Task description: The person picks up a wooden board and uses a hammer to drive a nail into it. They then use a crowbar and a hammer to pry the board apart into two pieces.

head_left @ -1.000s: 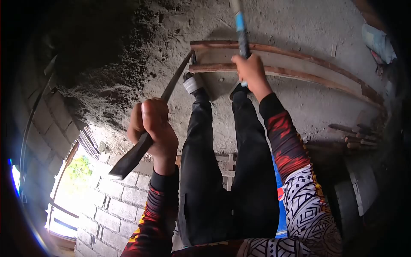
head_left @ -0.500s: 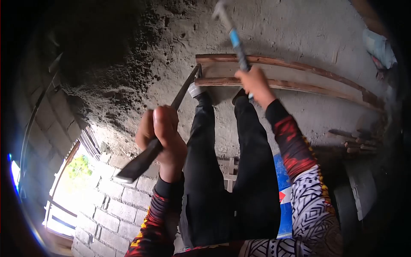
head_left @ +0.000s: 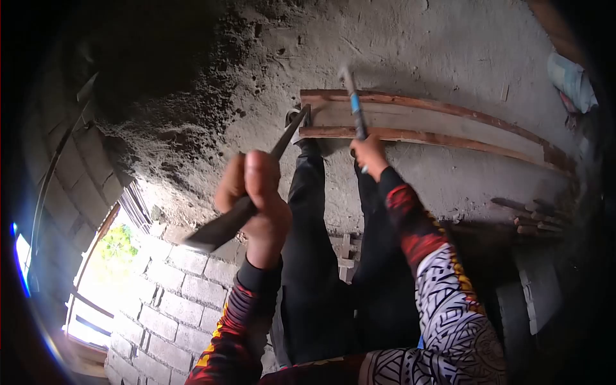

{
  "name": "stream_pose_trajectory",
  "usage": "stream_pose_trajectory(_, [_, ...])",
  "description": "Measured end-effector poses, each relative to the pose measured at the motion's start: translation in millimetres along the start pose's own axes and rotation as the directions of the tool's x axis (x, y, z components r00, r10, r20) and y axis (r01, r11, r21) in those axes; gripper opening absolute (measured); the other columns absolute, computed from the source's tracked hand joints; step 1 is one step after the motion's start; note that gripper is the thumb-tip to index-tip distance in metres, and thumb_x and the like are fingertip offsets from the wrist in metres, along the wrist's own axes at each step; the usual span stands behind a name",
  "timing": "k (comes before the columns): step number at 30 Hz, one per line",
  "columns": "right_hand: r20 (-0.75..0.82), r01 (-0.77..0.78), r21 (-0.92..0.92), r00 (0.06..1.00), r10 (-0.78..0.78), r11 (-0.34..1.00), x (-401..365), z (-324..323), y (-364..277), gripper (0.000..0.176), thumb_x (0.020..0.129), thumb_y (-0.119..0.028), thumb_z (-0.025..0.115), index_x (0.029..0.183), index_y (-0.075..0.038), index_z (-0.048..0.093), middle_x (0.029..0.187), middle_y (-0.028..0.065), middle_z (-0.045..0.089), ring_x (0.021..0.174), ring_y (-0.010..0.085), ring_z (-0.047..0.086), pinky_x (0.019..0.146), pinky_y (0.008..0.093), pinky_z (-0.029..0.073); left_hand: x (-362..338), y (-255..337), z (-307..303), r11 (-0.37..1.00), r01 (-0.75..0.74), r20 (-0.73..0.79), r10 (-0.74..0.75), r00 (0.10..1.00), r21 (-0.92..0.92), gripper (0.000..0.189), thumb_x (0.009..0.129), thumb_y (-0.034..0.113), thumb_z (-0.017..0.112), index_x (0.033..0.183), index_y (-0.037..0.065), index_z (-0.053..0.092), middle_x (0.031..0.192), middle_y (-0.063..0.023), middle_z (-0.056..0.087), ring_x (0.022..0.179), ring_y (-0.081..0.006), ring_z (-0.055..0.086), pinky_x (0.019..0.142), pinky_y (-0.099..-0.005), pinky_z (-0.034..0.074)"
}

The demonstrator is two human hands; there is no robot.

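bar of dark metal (head_left: 221, 228), clamped in the fingers of the left hand (head_left: 262, 199), slants toward the left end of the reddish-brown wooden frame (head_left: 436, 136); right hand (head_left: 371, 154), nearer that frame, clasps the blue-banded hammer (head_left: 357, 110).

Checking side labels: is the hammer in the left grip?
No, the right grip holds the hammer, while the left grip is closed around a dark bar.
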State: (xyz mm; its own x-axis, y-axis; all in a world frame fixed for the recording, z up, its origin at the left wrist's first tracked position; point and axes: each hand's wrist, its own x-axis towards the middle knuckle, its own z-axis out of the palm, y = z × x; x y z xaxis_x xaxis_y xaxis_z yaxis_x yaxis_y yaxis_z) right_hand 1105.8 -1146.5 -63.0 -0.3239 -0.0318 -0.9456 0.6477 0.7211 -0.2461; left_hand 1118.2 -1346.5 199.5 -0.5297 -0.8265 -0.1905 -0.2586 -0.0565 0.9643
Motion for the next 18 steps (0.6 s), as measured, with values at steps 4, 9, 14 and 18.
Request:
stream_pose_trajectory(4, [-0.180, 0.254, -0.096, 0.946, -0.268, 0.962, -26.4, -93.5, -98.4, 0.033, 0.078, -0.025, 0.063, 0.062, 0.002, 0.055, 0.049, 0.0086, 0.055, 0.039, 0.0198, 0.057, 0.040, 0.0354, 0.045, -30.3, -13.8, -23.0, 0.996, -0.010, -0.019, 0.012, 1.000, 0.084, 0.040, 0.096, 0.014, 0.048, 0.062, 0.009, 0.027, 0.054, 0.0017, 0.025, 0.048, -0.0099, 0.026, 0.050, -0.0300, 0.025])
stream_pose_trajectory(9, [-0.446, 0.432, -0.001, 0.807, -0.387, 0.902, -27.0, -52.7, -102.9, 0.039, 0.082, -0.031, 0.064, 0.065, 0.004, 0.058, 0.051, 0.0167, 0.057, 0.052, 0.0309, 0.063, 0.051, 0.0445, 0.047, -26.1, -3.8, -20.2, 0.998, -0.045, -0.002, 0.045, 0.999, -0.054, 0.041, 0.097, 0.016, 0.050, 0.063, 0.010, 0.028, 0.052, 0.0013, 0.025, 0.048, -0.0104, 0.025, 0.051, -0.0304, 0.026])
stream_pose_trajectory(14, [0.113, 0.035, -0.465, 0.993, 0.021, 0.885, 31.6, 60.7, 100.6, 0.041, 0.078, -0.033, 0.066, 0.086, 0.007, 0.067, 0.083, 0.0299, 0.066, 0.085, 0.0420, 0.066, 0.072, 0.0478, 0.052, -13.3, 13.7, 0.3, 0.996, -0.046, -0.032, 0.043, 0.999, -0.081, 0.039, 0.097, 0.015, 0.047, 0.063, 0.010, 0.029, 0.052, 0.0013, 0.026, 0.047, -0.0101, 0.025, 0.050, -0.0304, 0.026])
stream_pose_trajectory(18, [-0.041, 0.140, -0.374, 0.985, -0.167, 0.917, -19.4, 5.2, 30.7, 0.035, 0.074, -0.030, 0.068, 0.080, 0.005, 0.066, 0.076, 0.0261, 0.066, 0.079, 0.0408, 0.066, 0.071, 0.0472, 0.053, -38.2, 12.1, -13.6, 0.993, 0.079, -0.020, -0.081, 0.997, -0.092, 0.038, 0.095, 0.011, 0.048, 0.063, 0.011, 0.027, 0.051, 0.0011, 0.027, 0.046, -0.0093, 0.026, 0.050, -0.0298, 0.027])
